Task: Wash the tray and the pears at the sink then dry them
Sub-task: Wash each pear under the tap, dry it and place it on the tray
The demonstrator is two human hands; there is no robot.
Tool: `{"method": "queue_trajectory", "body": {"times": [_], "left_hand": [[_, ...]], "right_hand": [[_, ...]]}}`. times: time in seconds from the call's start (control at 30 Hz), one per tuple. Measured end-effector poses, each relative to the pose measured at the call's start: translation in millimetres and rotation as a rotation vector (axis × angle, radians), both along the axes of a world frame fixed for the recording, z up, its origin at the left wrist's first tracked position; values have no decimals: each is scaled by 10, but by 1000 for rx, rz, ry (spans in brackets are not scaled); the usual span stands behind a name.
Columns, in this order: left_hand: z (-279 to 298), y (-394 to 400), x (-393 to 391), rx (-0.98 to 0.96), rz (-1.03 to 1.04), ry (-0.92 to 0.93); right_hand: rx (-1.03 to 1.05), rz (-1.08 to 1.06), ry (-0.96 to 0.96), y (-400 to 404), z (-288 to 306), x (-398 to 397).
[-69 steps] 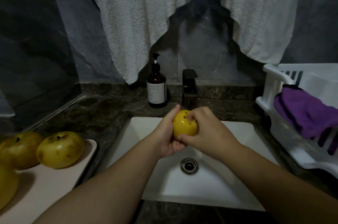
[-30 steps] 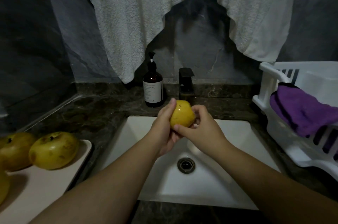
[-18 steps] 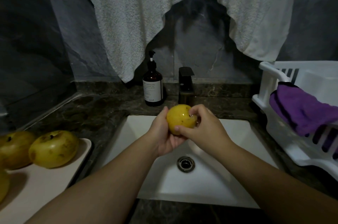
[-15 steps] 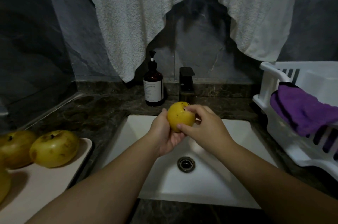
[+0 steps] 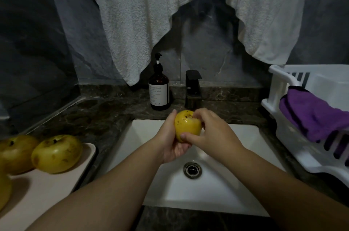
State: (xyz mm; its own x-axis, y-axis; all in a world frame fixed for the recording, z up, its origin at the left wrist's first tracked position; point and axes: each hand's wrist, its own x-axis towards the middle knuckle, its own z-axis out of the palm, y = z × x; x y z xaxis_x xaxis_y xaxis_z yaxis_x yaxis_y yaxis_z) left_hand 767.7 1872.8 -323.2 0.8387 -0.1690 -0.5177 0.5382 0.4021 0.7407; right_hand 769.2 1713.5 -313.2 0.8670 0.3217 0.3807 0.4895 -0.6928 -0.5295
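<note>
Over the white sink [image 5: 211, 193] I hold a wet yellow pear [image 5: 187, 126] just below the black tap [image 5: 192, 92]. My left hand [image 5: 170, 140] cups the pear from the left and beneath. My right hand [image 5: 209, 132] wraps it from the right, thumb on its lower front and fingertips at its top. A pale tray [image 5: 43, 189] lies on the counter at the left. On the tray sit a yellow-green pear [image 5: 56, 153], a second pear [image 5: 16, 152] further left, and a third pear [image 5: 3, 189] cut off by the frame edge.
A brown soap pump bottle [image 5: 159, 89] stands left of the tap. A white towel [image 5: 188, 8] hangs on the wall above. At the right a white dish rack [image 5: 302, 155] carries a purple cloth [image 5: 313, 115]. Dark marble counter [image 5: 90, 117] surrounds the sink.
The pear has turned between my hands, its stem pit now near the top. My right fingers have shifted over its top. Both hands stay under the tap.
</note>
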Motion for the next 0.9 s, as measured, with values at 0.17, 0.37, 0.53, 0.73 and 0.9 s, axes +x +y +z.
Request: {"method": "queue_trajectory", "body": {"times": [0.17,0.37,0.53,0.73,0.9], "left_hand": [[6,1,-23,29,-31,43],[1,-2,-8,72,-26,55],[-55,-10,22,-35,3,40],[-56,-40,12,-114,-52,-23],[8,-61,6,-136,-44,-116]], "right_hand": [[-29,13,-3,-14,6,-3],[-30,23,-11,-22,25,-1],[-17,26,-18,2,-16,36],[-80,62,-11,54,-93,69],[219,40,359,-9,-87,107]]}}
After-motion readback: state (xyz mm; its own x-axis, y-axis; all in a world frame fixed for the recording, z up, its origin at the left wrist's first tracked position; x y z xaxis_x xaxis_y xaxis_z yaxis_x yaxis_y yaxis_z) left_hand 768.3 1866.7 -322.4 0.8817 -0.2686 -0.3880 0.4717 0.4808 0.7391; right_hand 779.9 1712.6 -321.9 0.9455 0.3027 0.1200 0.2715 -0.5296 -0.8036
